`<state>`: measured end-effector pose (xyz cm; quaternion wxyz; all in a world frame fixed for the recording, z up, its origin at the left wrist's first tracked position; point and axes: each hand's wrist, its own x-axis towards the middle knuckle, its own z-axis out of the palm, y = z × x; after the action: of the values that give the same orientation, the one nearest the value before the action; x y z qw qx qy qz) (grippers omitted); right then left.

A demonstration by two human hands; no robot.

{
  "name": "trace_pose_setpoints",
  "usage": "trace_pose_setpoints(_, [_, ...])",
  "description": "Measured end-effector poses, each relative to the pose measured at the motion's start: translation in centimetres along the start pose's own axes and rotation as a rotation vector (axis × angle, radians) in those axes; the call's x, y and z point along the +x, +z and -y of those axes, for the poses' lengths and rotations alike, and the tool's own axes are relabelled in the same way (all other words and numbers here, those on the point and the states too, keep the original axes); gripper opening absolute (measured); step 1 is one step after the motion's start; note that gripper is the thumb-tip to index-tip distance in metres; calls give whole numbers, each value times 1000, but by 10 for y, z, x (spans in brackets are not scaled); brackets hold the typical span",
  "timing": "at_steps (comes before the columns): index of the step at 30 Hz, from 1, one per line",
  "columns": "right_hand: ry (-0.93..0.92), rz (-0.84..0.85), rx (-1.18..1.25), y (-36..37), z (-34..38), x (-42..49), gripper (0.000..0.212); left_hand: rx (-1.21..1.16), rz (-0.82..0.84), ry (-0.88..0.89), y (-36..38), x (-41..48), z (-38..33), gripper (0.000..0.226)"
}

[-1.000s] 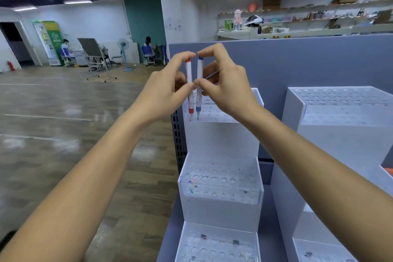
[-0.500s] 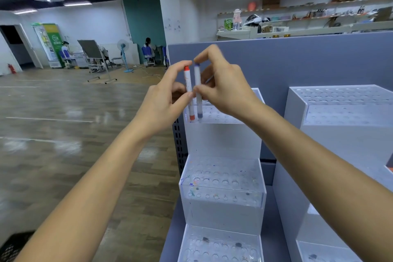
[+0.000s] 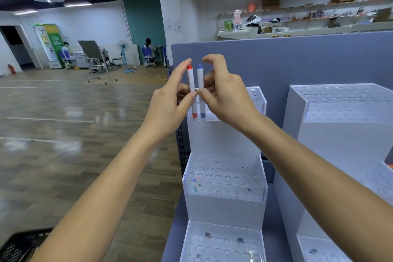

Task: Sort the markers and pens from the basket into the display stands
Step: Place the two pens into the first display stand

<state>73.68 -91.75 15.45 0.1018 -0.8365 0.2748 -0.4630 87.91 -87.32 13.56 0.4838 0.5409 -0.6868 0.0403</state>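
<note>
Above the grip: open air. Left of it, beyond the left hand (image 3: 168,108): open, with floor well below. Right of it: the right hand (image 3: 227,100), thumbs almost meeting; past that, a second display stand (image 3: 340,112), near. Behind the grip: grey partition (image 3: 297,59), upright, blocking. Below, toward the person: the near display stand (image 3: 223,208) steps outward in tiers.

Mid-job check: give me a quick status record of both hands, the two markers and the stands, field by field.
left hand: pinches red marker, index fingertip at its cap
right hand: pinches blue marker, index finger arched above it
markers: upright, side by side, lower ends inside the left stand's top tier
left stand: three tiers; middle and bottom hold no markers
right stand: no markers in the visible part
basket: corner at bottom left, contents not visible
</note>
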Motion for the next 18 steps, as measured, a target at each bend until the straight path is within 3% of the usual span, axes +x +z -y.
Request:
trace_pose_setpoints(3, [12, 41, -184, 0, -1, -6, 38, 41, -19, -19, 0, -6, -3, 63])
trace_pose_setpoints(7, [65, 34, -457, -10, -10, -31, 28, 181, -113, -81, -4, -26, -4, 44])
trace_pose_setpoints(13, [37, -240, -394, -35, -14, -86, 26, 316, -120, -135, 3, -72, -28, 43])
trace_pose_setpoints(18, [220, -261, -250, -59, -13, -154, 32, 276, -44, -190, 25, -117, -54, 43])
